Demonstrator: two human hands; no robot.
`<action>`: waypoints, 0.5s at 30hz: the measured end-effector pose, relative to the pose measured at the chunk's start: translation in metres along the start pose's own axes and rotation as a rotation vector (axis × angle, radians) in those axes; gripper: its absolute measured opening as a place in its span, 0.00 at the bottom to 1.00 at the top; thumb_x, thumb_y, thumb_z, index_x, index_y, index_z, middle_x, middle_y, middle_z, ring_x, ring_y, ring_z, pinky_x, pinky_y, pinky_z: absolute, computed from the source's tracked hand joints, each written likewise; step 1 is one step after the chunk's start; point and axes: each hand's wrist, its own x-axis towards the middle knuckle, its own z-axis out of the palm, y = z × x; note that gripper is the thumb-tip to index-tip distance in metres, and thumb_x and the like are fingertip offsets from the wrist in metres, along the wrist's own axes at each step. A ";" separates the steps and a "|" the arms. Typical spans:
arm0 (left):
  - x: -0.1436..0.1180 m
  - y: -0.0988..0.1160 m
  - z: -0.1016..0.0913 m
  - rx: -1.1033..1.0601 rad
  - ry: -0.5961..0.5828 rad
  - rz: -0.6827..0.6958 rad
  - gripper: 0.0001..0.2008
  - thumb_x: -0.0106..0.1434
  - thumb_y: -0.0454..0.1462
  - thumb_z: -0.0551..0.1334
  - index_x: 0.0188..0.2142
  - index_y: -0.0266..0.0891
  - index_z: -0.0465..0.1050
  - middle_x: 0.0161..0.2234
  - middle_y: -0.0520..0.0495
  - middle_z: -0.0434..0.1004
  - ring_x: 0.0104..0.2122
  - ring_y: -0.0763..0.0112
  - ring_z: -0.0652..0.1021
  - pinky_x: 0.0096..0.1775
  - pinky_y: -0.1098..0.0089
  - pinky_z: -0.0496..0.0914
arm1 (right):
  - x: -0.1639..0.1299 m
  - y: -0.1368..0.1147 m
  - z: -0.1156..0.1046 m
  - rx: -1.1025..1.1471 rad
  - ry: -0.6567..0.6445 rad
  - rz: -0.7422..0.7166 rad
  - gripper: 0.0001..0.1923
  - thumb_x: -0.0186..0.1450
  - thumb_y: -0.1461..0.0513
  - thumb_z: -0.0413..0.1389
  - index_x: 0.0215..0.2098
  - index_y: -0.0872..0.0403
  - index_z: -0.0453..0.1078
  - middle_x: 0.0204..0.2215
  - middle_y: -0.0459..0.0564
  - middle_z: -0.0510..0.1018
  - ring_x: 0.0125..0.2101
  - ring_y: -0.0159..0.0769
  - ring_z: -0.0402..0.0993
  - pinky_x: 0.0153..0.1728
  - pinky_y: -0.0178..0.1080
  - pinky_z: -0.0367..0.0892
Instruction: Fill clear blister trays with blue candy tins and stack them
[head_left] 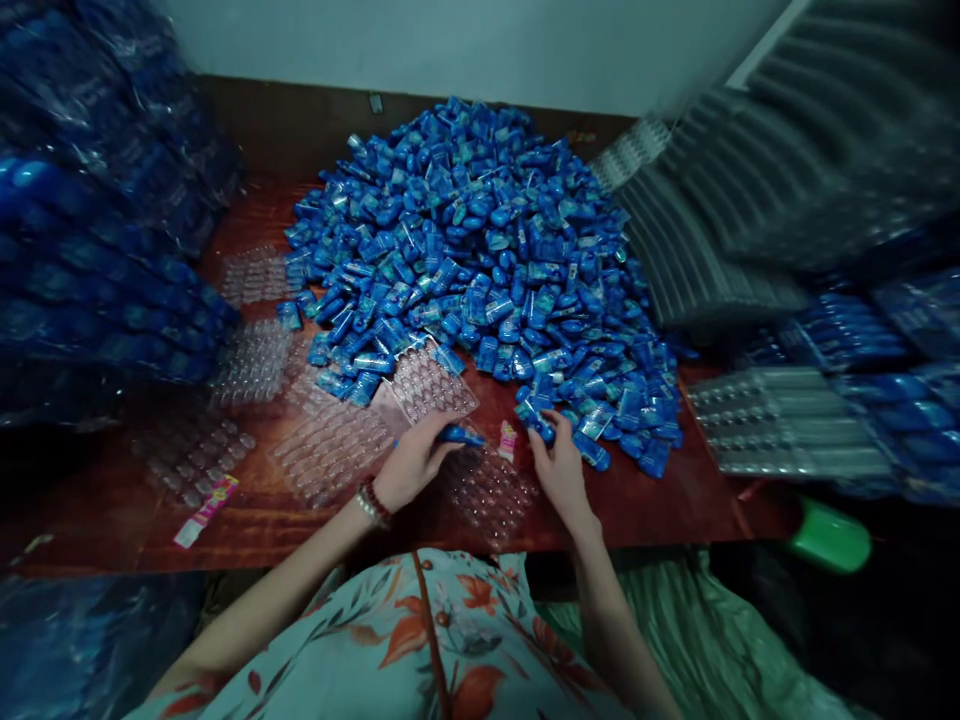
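My left hand (414,458), with a beaded bracelet at its wrist, has its fingers closed on a small blue packet (460,435). Beneath it lies a clear plastic tray with moulded pockets (491,495). At the near edge of the heap of blue packets (480,230), my right hand (561,465) grips another small blue packet (545,430). Between the two hands rests a small pink-and-white wrapper (508,440). A second clear tray (429,380) leans against the heap, just beyond my left hand.
More clear trays (330,450) are spread over the reddish table (645,510) at left. Bagged blue goods (97,270) tower on the left. Stacked trays (727,200) rise at right, above a tray pile (787,420). A green object (831,535) sits by the front-right edge.
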 end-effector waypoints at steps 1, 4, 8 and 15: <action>0.008 -0.006 0.010 0.015 -0.025 0.046 0.11 0.65 0.36 0.54 0.47 0.38 0.64 0.39 0.45 0.71 0.39 0.69 0.73 0.43 0.68 0.68 | -0.012 0.000 -0.002 0.103 0.006 0.075 0.19 0.63 0.54 0.50 0.50 0.54 0.59 0.38 0.52 0.74 0.34 0.37 0.73 0.35 0.41 0.69; 0.026 -0.021 0.027 0.147 -0.181 0.169 0.08 0.66 0.34 0.52 0.43 0.38 0.66 0.37 0.45 0.70 0.38 0.69 0.73 0.41 0.68 0.68 | -0.053 0.000 0.003 0.374 -0.006 0.247 0.19 0.61 0.52 0.53 0.45 0.53 0.59 0.30 0.46 0.73 0.25 0.33 0.72 0.27 0.37 0.69; 0.033 -0.030 0.023 0.303 -0.307 0.248 0.10 0.65 0.30 0.50 0.43 0.38 0.67 0.39 0.44 0.70 0.40 0.68 0.72 0.41 0.69 0.68 | -0.090 0.004 0.026 0.463 0.054 0.319 0.17 0.62 0.54 0.53 0.45 0.53 0.61 0.33 0.47 0.74 0.27 0.32 0.74 0.31 0.36 0.71; 0.029 -0.029 0.005 0.292 -0.291 0.193 0.12 0.64 0.30 0.52 0.47 0.41 0.64 0.39 0.46 0.69 0.38 0.71 0.73 0.39 0.71 0.68 | -0.067 0.022 0.028 0.547 0.006 0.223 0.15 0.62 0.56 0.53 0.46 0.52 0.59 0.27 0.43 0.73 0.25 0.30 0.73 0.29 0.35 0.71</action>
